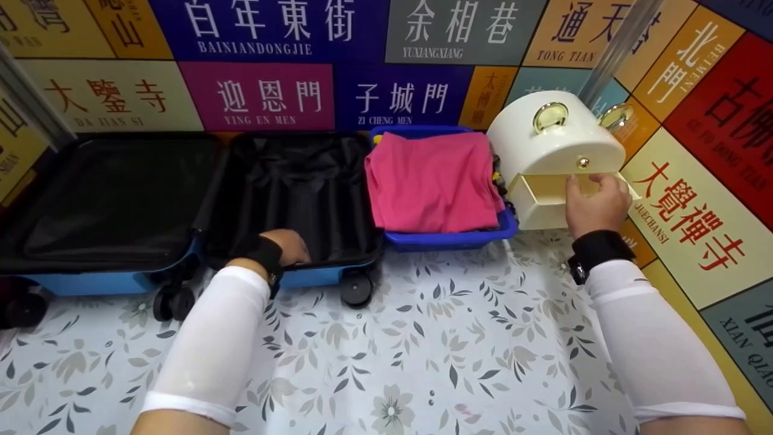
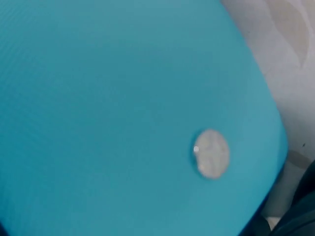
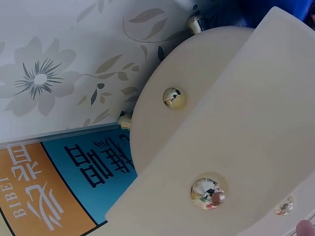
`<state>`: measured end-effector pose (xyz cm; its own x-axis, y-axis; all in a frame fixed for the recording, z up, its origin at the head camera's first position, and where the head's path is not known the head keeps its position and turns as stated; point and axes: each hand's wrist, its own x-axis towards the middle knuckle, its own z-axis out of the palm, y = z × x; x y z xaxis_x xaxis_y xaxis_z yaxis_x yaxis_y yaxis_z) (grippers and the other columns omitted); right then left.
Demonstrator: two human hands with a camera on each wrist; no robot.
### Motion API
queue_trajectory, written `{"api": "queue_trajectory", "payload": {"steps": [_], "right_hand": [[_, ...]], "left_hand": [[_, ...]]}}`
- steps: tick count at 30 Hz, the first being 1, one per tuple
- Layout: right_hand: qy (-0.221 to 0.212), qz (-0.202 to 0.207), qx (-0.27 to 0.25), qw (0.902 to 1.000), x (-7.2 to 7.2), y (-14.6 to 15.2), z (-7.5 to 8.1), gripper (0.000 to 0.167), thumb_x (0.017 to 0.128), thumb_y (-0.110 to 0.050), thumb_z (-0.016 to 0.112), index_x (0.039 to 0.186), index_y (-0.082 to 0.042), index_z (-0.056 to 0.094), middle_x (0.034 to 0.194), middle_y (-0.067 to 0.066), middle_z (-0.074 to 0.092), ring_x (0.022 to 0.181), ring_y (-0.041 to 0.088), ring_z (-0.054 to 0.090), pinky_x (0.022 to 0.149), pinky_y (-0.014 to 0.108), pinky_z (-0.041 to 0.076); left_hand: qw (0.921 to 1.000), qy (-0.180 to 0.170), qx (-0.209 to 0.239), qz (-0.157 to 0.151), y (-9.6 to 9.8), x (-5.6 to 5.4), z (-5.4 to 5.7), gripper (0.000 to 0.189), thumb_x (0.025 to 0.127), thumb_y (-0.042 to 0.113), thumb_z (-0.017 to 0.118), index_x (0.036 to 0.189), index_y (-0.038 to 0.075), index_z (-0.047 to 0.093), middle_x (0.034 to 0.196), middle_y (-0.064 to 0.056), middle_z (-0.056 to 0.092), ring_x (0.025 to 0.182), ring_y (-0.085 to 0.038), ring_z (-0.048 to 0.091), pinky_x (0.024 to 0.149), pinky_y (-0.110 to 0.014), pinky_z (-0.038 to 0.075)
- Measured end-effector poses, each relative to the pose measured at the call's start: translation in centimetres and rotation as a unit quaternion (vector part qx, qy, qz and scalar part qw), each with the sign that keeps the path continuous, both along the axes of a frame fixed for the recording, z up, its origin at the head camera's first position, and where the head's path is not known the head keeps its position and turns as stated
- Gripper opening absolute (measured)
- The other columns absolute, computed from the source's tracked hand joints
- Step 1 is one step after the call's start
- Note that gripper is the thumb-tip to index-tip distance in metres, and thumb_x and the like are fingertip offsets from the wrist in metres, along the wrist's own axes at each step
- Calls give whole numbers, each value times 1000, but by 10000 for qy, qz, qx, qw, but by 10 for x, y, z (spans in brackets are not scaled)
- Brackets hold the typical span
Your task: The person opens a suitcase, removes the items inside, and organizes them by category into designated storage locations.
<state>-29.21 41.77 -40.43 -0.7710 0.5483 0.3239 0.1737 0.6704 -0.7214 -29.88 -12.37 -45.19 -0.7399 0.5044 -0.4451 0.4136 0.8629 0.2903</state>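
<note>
My left hand (image 1: 291, 246) is at the near rim of an opened black-lined suitcase (image 1: 290, 181), its fingers largely hidden. The left wrist view looks at the suitcase's blue outer shell (image 2: 123, 123) with a round silver disc on it. On the right, my right hand (image 1: 598, 202) is over the pulled-out drawer (image 1: 537, 214) of a white rounded box (image 1: 543, 133), thumb and fingers bent and apart with nothing seen between them. In the right wrist view the drawer's front carries a shiny knob (image 3: 207, 192); a fingertip (image 3: 306, 228) shows at the lower right corner.
A blue basket (image 1: 453, 241) with folded pink cloth (image 1: 432, 181) stands between the suitcase and the white box. The suitcase's other half (image 1: 115, 199) lies at left. Patterned walls (image 1: 259, 96) rise behind and at right; a floral cover (image 1: 392, 350) lies in front.
</note>
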Motion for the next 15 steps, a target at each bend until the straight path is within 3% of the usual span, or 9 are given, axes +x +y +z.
{"api": "queue_trajectory", "payload": {"steps": [3, 6, 10, 15], "right_hand": [[4, 26, 21, 10000, 0, 0, 0, 59, 102, -44, 62, 136, 4, 64, 148, 24, 56, 146, 43, 42, 126, 49, 30], [30, 57, 44, 10000, 0, -1, -1, 58, 102, -43, 63, 135, 5, 65, 146, 25, 57, 145, 45, 43, 126, 50, 30], [19, 80, 27, 10000, 0, 0, -2, 59, 102, -44, 63, 135, 5, 65, 146, 25, 57, 146, 45, 42, 126, 50, 30], [10, 74, 5, 10000, 1, 1, -3, 59, 102, -44, 63, 134, 5, 66, 145, 25, 57, 146, 45, 42, 126, 49, 30]], "left_hand": [[9995, 53, 206, 214, -2, 1, -2, 39, 96, 28, 62, 121, 3, 80, 130, -16, 76, 126, -36, 69, 113, -44, 53], [9997, 96, 194, 105, -3, 2, -4, 41, 99, 31, 60, 119, 2, 80, 127, -16, 77, 123, -37, 70, 112, -45, 53], [9999, -99, 6, -13, -5, 3, -2, 53, 101, 40, 54, 122, -2, 78, 129, -21, 75, 124, -39, 70, 112, -49, 53], [9993, -312, 32, 198, -6, 4, -2, 58, 101, 47, 56, 128, -1, 75, 137, -22, 71, 130, -41, 66, 116, -51, 50]]}}
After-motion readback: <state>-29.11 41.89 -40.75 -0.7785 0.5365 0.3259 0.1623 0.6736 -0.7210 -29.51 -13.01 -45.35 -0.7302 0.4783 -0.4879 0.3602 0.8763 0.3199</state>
